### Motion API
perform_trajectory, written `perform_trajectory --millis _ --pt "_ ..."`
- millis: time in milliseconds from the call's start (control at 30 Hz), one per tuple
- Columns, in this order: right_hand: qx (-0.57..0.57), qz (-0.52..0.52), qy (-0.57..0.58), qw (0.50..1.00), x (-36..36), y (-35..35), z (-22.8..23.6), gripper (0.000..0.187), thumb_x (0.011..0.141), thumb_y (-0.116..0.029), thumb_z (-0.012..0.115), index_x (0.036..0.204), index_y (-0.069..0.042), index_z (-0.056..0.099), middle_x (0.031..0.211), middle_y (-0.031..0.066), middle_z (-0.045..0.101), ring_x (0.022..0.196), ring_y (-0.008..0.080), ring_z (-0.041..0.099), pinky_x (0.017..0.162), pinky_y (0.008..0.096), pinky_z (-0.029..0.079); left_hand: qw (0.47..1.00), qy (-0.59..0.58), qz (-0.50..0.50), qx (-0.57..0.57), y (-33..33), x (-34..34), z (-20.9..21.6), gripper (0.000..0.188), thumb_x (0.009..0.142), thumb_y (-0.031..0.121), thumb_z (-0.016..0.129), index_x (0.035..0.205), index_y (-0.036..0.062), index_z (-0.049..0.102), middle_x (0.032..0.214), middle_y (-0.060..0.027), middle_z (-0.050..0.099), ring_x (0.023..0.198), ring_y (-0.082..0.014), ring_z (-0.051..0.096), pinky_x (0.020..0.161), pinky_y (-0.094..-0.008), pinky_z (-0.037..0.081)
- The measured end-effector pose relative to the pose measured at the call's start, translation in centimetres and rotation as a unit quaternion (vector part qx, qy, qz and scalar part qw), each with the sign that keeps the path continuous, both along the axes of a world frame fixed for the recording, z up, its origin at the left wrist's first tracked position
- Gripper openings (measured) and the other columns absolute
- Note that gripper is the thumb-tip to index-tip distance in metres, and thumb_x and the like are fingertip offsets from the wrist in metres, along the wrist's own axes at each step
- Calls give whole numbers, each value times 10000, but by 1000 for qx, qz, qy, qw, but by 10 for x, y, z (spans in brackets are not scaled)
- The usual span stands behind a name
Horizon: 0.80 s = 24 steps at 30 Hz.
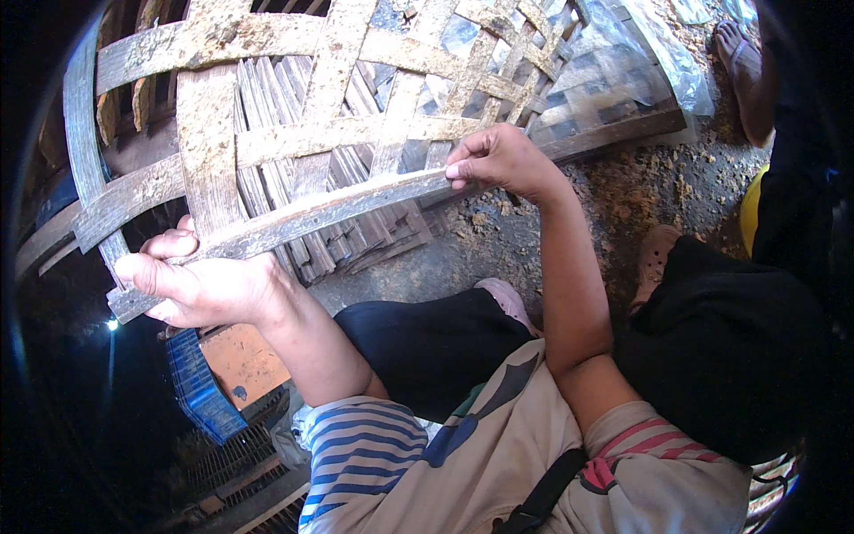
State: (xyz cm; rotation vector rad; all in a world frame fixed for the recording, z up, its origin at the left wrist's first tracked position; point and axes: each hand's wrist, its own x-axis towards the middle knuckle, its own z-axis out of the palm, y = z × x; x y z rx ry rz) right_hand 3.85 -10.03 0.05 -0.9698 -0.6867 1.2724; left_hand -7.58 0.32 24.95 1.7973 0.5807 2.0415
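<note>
While left hand clasps lattice, right hand pinched

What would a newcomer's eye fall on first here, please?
Probably the big wooden lattice across the top, its slats crusted pale. Then the left hand holding its near-left corner and the right fingers at its near rail, around mid-picture. A small bright light shines in the dark at left.
</note>
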Motion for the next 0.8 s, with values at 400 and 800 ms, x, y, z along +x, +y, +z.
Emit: perform_trajectory --millis 400,800 --pt "47 12 91 995 12 -10 16 72 912 -87 674 904 -24 707 757 61 723 634 62 633 554 207 467 1000 9 26 -4 17 -5 0 284 1007 285 601 1113 28 541 639 -4 431 569 -112 463 554 -291 462" --pt "-145 169 -280 934 6 -15 39 127 889 -139 651 925 -47 731 767 89 729 643 176 677 647 342 531 999 23 26 -8 17 -8 0 257 1000 298 613 1043 59 529 623 -2 429 553 -114 462 536 -290 446"
